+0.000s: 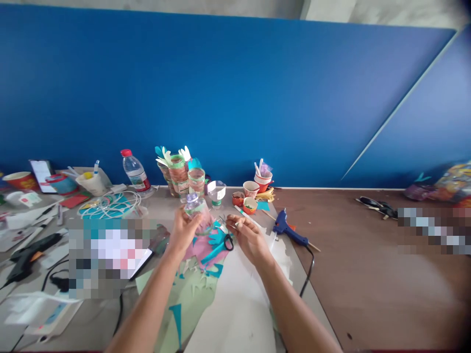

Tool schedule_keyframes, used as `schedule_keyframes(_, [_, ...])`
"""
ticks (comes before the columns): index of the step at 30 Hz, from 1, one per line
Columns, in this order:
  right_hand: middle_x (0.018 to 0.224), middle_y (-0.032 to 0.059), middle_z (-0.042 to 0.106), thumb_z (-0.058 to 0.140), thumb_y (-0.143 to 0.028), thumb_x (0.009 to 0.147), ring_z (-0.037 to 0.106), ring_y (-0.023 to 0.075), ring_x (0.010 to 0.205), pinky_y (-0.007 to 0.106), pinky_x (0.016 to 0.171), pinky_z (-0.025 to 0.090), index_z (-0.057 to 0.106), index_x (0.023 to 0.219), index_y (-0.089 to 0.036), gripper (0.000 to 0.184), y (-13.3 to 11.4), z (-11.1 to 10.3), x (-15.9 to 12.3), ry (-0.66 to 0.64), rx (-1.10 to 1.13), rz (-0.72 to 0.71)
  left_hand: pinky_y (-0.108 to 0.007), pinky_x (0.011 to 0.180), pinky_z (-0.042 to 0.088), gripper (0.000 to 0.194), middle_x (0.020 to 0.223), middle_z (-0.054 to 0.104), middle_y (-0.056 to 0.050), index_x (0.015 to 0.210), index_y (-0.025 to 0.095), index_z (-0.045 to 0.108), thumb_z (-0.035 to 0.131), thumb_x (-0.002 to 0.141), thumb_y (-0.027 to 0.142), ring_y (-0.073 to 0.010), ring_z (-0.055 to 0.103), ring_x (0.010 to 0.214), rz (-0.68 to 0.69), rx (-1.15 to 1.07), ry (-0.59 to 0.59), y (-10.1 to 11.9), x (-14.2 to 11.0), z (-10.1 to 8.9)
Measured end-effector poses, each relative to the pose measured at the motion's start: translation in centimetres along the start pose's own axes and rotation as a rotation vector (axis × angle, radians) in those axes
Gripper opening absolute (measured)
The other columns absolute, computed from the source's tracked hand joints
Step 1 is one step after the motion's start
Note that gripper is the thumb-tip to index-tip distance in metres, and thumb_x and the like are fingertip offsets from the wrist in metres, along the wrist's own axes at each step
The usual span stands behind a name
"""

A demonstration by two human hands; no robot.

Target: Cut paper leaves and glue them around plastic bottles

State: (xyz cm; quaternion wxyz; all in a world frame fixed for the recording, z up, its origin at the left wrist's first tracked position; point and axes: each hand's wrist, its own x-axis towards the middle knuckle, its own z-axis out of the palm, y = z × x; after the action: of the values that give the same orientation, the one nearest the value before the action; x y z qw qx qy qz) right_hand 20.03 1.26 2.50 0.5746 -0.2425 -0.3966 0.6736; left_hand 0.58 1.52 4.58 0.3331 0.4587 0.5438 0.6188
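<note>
In my left hand is a clear plastic bottle with a purplish cap, tilted slightly, my fingers and thumb wrapped round its side. My right hand is just to the right of it, fingertips pinched together around something small and whitish that I cannot make out. Below and between the hands lies a pair of scissors with a black handle loop, on cut blue paper and pink paper. Under my forearms are a pale green sheet and a white sheet.
Behind the hands stand decorated cups, a cut bottle and small paper cups. A blue glue gun with its cord lies right. To the left are a red-capped water bottle, coiled white cable and a black glue gun.
</note>
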Motion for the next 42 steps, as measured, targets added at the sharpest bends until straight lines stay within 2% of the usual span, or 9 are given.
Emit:
schedule_keyframes(3, [0.098, 0.0033, 0.063, 0.073, -0.039, 0.069, 0.058, 0.0181, 0.089, 0.033, 0.083, 0.046, 0.056, 0.067, -0.022, 0.024, 0.1, -0.3, 0.3, 0.046, -0.011, -0.035, -0.038, 0.090, 0.047, 0.067, 0.117, 0.060, -0.012, 0.124, 0.018, 0.041, 0.070, 0.067, 0.037, -0.0234, 0.061, 0.103, 0.143, 0.218, 0.064, -0.4, 1.0, -0.5])
schedule_keyframes(9, [0.091, 0.0034, 0.061, 0.074, -0.041, 0.066, 0.054, 0.0169, 0.081, 0.031, 0.075, 0.045, 0.056, 0.065, -0.021, 0.027, 0.2, 0.0, 0.1, 0.053, -0.049, 0.000, -0.041, 0.089, 0.046, 0.066, 0.112, 0.064, -0.012, 0.128, 0.019, 0.038, 0.066, 0.070, 0.032, -0.0273, 0.062, 0.102, 0.027, 0.373, 0.030, -1.8, 1.2, 0.7])
schedule_keyframes(14, [0.090, 0.0022, 0.061, 0.077, -0.037, 0.065, 0.053, 0.0143, 0.076, 0.029, 0.073, 0.043, 0.060, 0.066, -0.020, 0.024, 0.3, 0.1, 0.0, 0.057, -0.021, 0.030, -0.045, 0.093, 0.042, 0.059, 0.113, 0.063, -0.017, 0.121, 0.015, 0.048, 0.066, 0.069, 0.035, -0.0344, 0.058, 0.109, -0.001, 0.571, 0.038, -1.9, 2.0, 1.5])
schedule_keyframes(20, [0.091, 0.0036, 0.063, 0.076, -0.040, 0.065, 0.054, 0.0146, 0.072, 0.029, 0.071, 0.043, 0.059, 0.066, -0.020, 0.027, 0.5, -0.1, 0.1, 0.052, -0.058, 0.032, -0.046, 0.098, 0.040, 0.079, 0.127, 0.056, -0.021, 0.134, 0.012, 0.037, 0.068, 0.063, 0.028, -0.0353, 0.051, 0.121, -0.033, 0.620, 0.002, -3.0, 3.8, 0.4])
schedule_keyframes(25, [0.091, 0.0037, 0.064, 0.075, -0.041, 0.066, 0.054, 0.0147, 0.072, 0.030, 0.071, 0.044, 0.058, 0.066, -0.020, 0.027, 0.7, 0.0, 0.1, 0.049, -0.085, 0.036, -0.047, 0.107, 0.032, 0.081, 0.140, 0.044, -0.021, 0.137, 0.013, 0.033, 0.066, 0.064, 0.020, -0.0341, 0.039, 0.132, 0.042, 0.590, 0.066, -2.9, 3.2, -0.4])
schedule_keyframes(29, [0.091, 0.0022, 0.063, 0.072, -0.039, 0.069, 0.053, 0.0137, 0.070, 0.030, 0.072, 0.043, 0.058, 0.067, -0.020, 0.024, 0.8, -0.1, 0.1, 0.048, -0.106, 0.021, -0.044, 0.111, 0.029, 0.073, 0.144, 0.039, -0.021, 0.140, 0.010, 0.029, 0.058, 0.076, 0.029, -0.0300, 0.037, 0.135, 0.258, 0.662, 0.132, -0.8, 0.9, -2.7])
schedule_keyframes(33, [0.092, 0.0024, 0.062, 0.071, -0.037, 0.070, 0.054, 0.0140, 0.073, 0.030, 0.074, 0.044, 0.058, 0.066, -0.020, 0.022, 1.0, -0.4, 0.1, 0.039, -0.138, 0.006, -0.046, 0.112, 0.026, 0.056, 0.142, 0.042, -0.018, 0.130, 0.015, 0.046, 0.056, 0.079, 0.036, -0.0298, 0.033, 0.136, 0.435, 0.939, 0.227, 0.9, -1.5, -7.2])
schedule_keyframes(37, [0.090, 0.0032, 0.062, 0.071, -0.039, 0.070, 0.055, 0.0148, 0.075, 0.029, 0.073, 0.044, 0.059, 0.066, -0.020, 0.024, 1.5, -0.4, 0.1, 0.041, -0.205, 0.020, -0.057, 0.105, 0.027, 0.051, 0.125, 0.057, -0.023, 0.124, 0.010, 0.052, 0.051, 0.081, 0.038, -0.0373, 0.044, 0.125, 0.205, 1.292, 0.242, 0.5, -2.7, -10.6])
schedule_keyframes(42, [0.088, 0.0036, 0.061, 0.075, -0.040, 0.066, 0.054, 0.0145, 0.073, 0.028, 0.070, 0.043, 0.060, 0.066, -0.019, 0.026, 1.9, -0.5, 0.1, 0.049, -0.186, 0.048, -0.063, 0.103, 0.021, 0.038, 0.109, 0.066, -0.020, 0.113, 0.014, 0.061, 0.048, 0.083, 0.034, -0.0379, 0.053, 0.113, 0.086, 1.424, 0.126, -0.6, -2.6, -11.1])
